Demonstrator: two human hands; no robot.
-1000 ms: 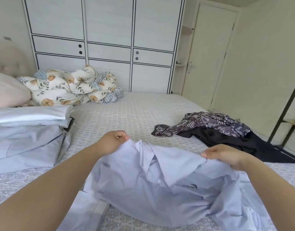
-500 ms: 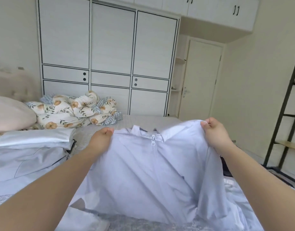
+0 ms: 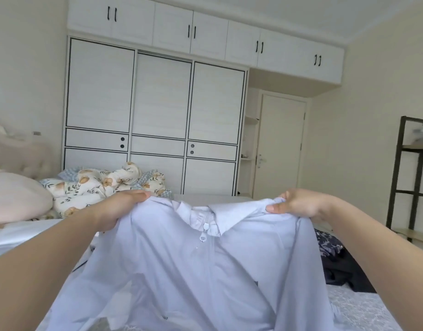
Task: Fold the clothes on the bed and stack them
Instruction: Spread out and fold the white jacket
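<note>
Pale-blue collared shirt [image 3: 181, 271] hangs over the bed [image 3: 363, 309], front toward you. Your left hand [image 3: 119, 209] and right hand [image 3: 298, 205] each pinch a shoulder, fingers curled. You're spreading it, probably; next, lay it flat and fold.

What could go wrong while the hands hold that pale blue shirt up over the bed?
The left hand and right hand each grip only a shoulder of the shirt, so it might slip. Its hanging hem could drag and crease on the bed, or catch the dark clothes nearby.
</note>
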